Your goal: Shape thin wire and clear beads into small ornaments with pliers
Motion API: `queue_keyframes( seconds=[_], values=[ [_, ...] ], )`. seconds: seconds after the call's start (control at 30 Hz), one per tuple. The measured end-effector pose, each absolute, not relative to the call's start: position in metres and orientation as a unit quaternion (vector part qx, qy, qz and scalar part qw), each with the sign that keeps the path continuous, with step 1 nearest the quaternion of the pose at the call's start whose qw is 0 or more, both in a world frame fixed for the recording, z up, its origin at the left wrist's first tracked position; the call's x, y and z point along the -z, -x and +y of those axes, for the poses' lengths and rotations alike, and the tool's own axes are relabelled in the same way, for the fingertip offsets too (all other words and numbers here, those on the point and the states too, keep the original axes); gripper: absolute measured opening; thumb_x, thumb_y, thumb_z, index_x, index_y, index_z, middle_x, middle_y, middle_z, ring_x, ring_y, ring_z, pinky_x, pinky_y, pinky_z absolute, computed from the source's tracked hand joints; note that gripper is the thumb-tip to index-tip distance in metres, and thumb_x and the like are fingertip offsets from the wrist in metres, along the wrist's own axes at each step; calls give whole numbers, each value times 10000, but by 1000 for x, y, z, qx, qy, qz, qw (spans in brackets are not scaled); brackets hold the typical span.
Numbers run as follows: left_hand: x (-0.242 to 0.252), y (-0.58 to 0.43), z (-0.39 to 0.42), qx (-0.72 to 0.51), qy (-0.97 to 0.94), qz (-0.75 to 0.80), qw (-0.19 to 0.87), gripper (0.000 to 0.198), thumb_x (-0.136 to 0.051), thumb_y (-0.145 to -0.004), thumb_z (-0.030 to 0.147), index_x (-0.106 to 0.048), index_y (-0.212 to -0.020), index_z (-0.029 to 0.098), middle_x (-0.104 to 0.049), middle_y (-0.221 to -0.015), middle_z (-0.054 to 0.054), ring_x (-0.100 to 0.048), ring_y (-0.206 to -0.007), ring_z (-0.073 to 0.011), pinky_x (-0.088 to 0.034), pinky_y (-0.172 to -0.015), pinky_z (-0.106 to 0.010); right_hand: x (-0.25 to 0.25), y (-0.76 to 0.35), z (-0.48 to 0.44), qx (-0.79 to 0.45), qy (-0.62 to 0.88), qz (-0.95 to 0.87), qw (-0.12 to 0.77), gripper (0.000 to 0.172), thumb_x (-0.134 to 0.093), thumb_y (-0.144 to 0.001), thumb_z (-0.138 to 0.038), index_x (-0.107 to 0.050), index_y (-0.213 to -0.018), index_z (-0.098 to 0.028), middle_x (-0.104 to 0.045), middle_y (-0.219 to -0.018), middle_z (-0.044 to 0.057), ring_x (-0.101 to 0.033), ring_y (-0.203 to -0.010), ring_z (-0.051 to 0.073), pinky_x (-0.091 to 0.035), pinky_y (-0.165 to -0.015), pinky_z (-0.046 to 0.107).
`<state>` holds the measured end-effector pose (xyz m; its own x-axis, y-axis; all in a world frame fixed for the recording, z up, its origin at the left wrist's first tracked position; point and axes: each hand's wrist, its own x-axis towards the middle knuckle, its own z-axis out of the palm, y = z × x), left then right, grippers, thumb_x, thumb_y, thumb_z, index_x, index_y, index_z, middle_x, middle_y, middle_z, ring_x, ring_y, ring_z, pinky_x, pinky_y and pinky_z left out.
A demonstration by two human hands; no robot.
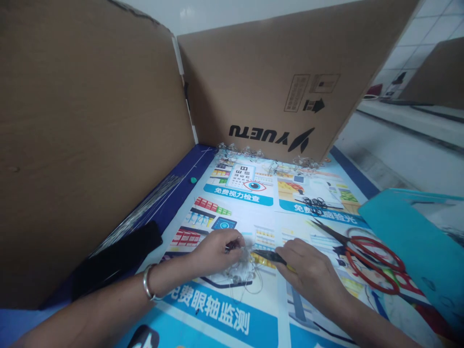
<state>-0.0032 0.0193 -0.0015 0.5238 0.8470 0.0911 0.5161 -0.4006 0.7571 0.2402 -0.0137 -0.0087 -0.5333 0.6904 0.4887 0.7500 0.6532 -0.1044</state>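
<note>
My left hand (219, 249), with a metal bangle (147, 282) at the wrist, is closed in a pinch on a tangle of thin wire with clear beads (241, 270). Loops of the wire hang below the fingers onto the printed sheet. In my right hand (308, 268) is a pair of pliers (268, 254) with dark jaws and yellow on the handle. The jaws point left, close by the beaded wire; whether they grip it I cannot tell.
Red-handled scissors (373, 261) lie right of my right hand, by a turquoise box (409, 241). Black wire coils (314, 205) rest ahead. Clear beaded pieces (239, 150) line the base of the cardboard panel (268, 87). Straight wires (145, 205) and a black pouch-like thing (119, 258) lie left.
</note>
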Motion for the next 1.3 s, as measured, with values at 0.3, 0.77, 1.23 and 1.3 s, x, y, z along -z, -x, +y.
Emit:
queue_keyframes(
  seconds=[0.3, 0.77, 1.23, 1.3],
  values=[
    [-14, 7, 24, -265, -819, 404, 311, 188, -589, -746, 169, -615, -932, 174, -623, -911, -38, -563, -847, -168, -440, -752, -271, 13, -242, -10, -20, 446, -866, 225, 162, -460, -890, -298, -580, -850, -196, -579, -752, 47, -535, -730, 176, -418, -631, 272],
    [-22, -3, 34, -290, -840, 302, 344, 127, -552, -843, 218, -673, -819, 188, -657, -843, -41, -591, -850, -149, -445, -807, -265, 7, -240, -9, 11, 445, -862, 242, 195, -452, -889, -299, -598, -819, -190, -587, -732, 40, -551, -708, 160, -429, -606, 251],
    [-23, -2, 24, -326, -692, 429, 480, 122, -583, -775, 234, -629, -702, 148, -602, -693, 0, -539, -678, -126, -413, -643, -230, -17, -220, -30, 144, 404, -872, 238, 199, -412, -871, -179, -593, -792, -165, -550, -705, 57, -484, -711, 194, -336, -657, 318],
    [-23, -2, 22, -330, -696, 434, 467, 126, -574, -782, 240, -629, -706, 155, -612, -717, -2, -545, -711, -135, -418, -664, -236, -19, -214, -31, 149, 414, -873, 211, 204, -420, -859, -175, -580, -732, -177, -530, -679, 50, -458, -682, 193, -306, -634, 315]
  ],
)
